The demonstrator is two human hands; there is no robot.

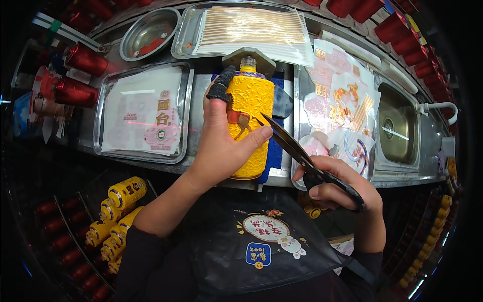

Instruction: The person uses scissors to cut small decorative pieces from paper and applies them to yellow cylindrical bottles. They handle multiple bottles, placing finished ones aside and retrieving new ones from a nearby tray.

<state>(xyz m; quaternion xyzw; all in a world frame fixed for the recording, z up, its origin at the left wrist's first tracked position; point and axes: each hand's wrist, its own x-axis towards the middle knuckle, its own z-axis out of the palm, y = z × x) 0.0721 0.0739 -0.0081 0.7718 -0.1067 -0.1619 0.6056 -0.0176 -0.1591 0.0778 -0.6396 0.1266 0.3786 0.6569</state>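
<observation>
A yellow embossed bottle [254, 100] with a clear glass neck lies in front of me, its neck pointing away. My left hand [220, 133] grips it from the left, the thumb across its front and a black cover on one finger. Beside that thumb, a brown horse-shaped decal [238, 119] shows on the bottle, partly hidden by the hand. My right hand [342, 183] holds black-handled scissors [292, 144], fingers through the loops. The blades point up and left, with their tips at the bottle's surface near the decal; whether they touch it I cannot tell.
A metal holder [266, 66] surrounds the bottle's neck. Metal trays with decal sheets stand left [186, 121], behind [176, 48] and right [300, 100]. A steel bowl [132, 40] sits at the back left, a sink [400, 126] at the right. Yellow bottles [127, 193] stack below left.
</observation>
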